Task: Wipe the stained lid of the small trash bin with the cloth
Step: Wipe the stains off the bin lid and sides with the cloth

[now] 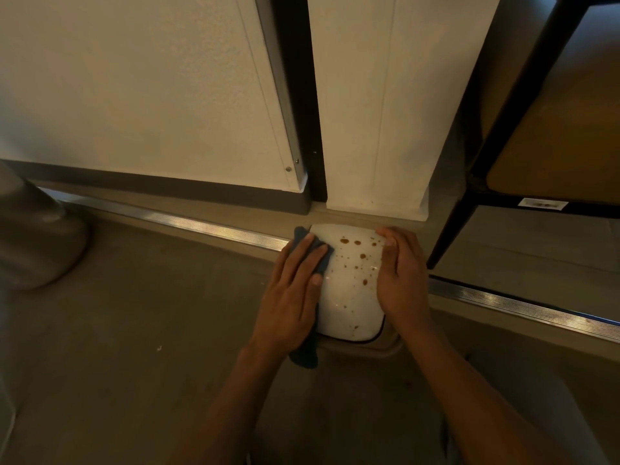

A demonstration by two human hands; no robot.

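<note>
A pale wall [134, 95] fills the upper half of the view, split by a dark vertical gap, with a dark baseboard along its foot at the left. Below it lies a dull brown floor [134, 364], crossed by a ribbed metal strip [188, 224] that runs from the left toward the bin and shows again at the right. A black-framed shelf unit [510, 135] with wooden boards stands at the right edge, and a grey rounded shape (too blurred to name) sits at the far left. The small trash bin [375, 347] stands on the floor against the wall, between the two hands, its white lid [349, 297] spotted with brown stains [363, 256] gathered mostly toward the far and right parts. The left hand [295, 290] lies flat with fingers straight, pressing a dark blue cloth [303, 357] onto the lid's left edge; the cloth peeks out beyond the fingertips and hangs down past the wrist. The right hand [402, 280] rests on the lid's right edge, fingers loosely extended along the rim, thumb on top, steadying it.
</note>
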